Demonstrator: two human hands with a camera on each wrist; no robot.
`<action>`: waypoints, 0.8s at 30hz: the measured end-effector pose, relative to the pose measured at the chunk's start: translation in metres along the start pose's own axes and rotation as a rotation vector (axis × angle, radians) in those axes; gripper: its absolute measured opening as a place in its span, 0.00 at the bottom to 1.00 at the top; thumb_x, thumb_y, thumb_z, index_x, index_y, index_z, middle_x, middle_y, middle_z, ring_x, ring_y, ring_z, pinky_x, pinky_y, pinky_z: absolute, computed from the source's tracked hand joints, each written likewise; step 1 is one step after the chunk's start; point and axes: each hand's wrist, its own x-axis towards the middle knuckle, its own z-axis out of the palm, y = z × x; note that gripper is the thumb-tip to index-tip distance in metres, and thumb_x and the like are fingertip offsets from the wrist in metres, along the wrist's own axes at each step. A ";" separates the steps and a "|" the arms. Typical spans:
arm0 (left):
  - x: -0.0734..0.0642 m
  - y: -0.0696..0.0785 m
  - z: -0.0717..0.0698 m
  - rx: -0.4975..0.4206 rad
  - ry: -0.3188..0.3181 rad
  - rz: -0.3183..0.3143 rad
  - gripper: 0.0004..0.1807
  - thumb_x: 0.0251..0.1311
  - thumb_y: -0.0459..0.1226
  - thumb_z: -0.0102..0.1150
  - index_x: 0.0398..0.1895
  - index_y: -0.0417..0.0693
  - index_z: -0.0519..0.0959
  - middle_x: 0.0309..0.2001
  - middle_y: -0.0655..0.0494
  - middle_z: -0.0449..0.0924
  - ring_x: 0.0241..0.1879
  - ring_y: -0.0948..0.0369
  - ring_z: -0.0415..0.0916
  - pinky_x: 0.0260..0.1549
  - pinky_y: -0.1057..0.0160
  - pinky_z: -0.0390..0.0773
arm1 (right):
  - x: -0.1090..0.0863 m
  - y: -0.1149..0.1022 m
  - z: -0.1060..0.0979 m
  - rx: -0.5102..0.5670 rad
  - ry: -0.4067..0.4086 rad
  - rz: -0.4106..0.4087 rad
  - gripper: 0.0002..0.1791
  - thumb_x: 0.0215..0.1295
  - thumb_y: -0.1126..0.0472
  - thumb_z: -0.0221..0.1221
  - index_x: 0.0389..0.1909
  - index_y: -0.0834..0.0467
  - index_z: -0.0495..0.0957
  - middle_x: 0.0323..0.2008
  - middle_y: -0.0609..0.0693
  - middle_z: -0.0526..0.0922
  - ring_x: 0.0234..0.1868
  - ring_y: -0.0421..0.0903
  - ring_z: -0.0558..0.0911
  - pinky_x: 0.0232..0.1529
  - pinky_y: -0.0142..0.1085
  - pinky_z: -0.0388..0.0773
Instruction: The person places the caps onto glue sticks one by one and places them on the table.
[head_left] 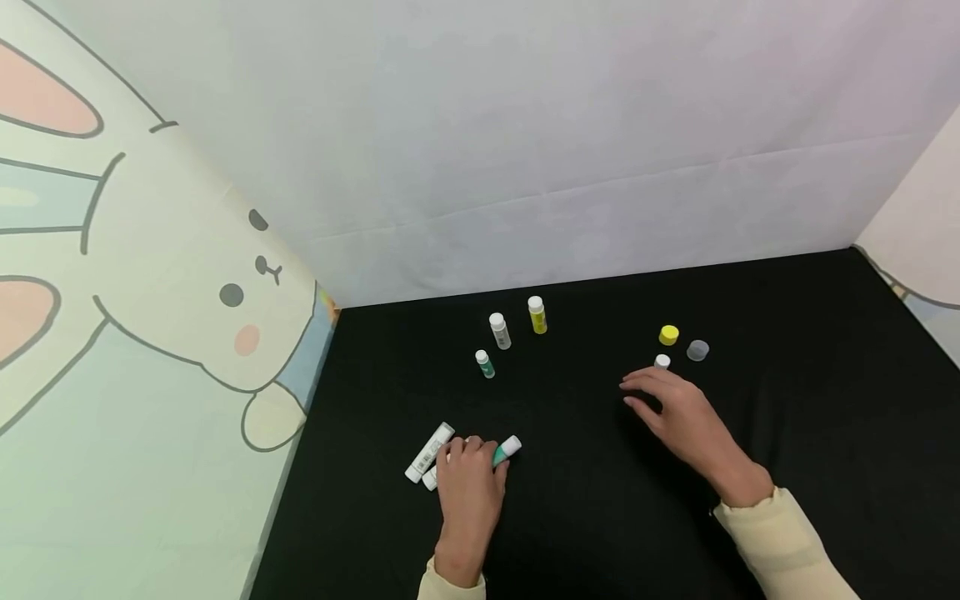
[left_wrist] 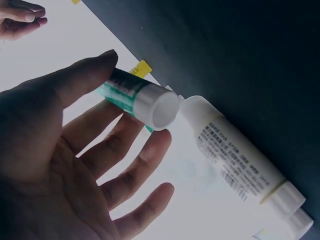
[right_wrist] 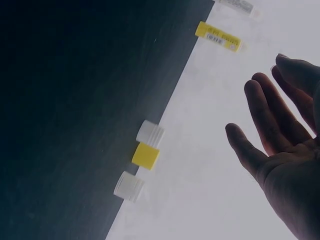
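Observation:
My left hand [head_left: 471, 487] pinches a green glue stick with a white end [head_left: 507, 450] between thumb and forefinger; in the left wrist view that glue stick [left_wrist: 132, 97] slants away while the other fingers stay loosely spread. Two white glue sticks lie just left of this hand, the outer one [head_left: 430, 452] in plain sight and the inner one [head_left: 431, 479] partly covered by the fingers. The right hand [head_left: 686, 421] hovers with relaxed fingers, nothing in its grasp. Beyond its knuckles sits a white cap [head_left: 662, 362], partly hidden in the head view.
A yellow cap [head_left: 669, 335] and a translucent cap [head_left: 697, 350] stand past the right hand. Upright behind the left hand are three small sticks: green [head_left: 486, 364], white [head_left: 501, 332] and yellow [head_left: 537, 316]. Pale walls border the black tabletop [head_left: 585, 517].

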 end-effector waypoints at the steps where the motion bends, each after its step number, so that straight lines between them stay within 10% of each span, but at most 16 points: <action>1: -0.001 -0.001 0.000 0.003 0.002 -0.001 0.12 0.50 0.44 0.84 0.33 0.52 0.89 0.33 0.54 0.85 0.38 0.51 0.79 0.49 0.47 0.79 | 0.000 0.001 -0.001 -0.006 0.003 0.003 0.19 0.49 0.77 0.77 0.42 0.61 0.88 0.46 0.52 0.88 0.44 0.49 0.87 0.48 0.22 0.75; 24: -0.010 -0.009 0.002 0.034 0.021 -0.048 0.14 0.42 0.42 0.87 0.28 0.52 0.88 0.28 0.56 0.84 0.31 0.53 0.74 0.34 0.52 0.70 | -0.007 0.017 -0.021 -0.033 0.032 0.116 0.18 0.51 0.77 0.76 0.44 0.61 0.88 0.46 0.54 0.88 0.47 0.53 0.87 0.56 0.12 0.62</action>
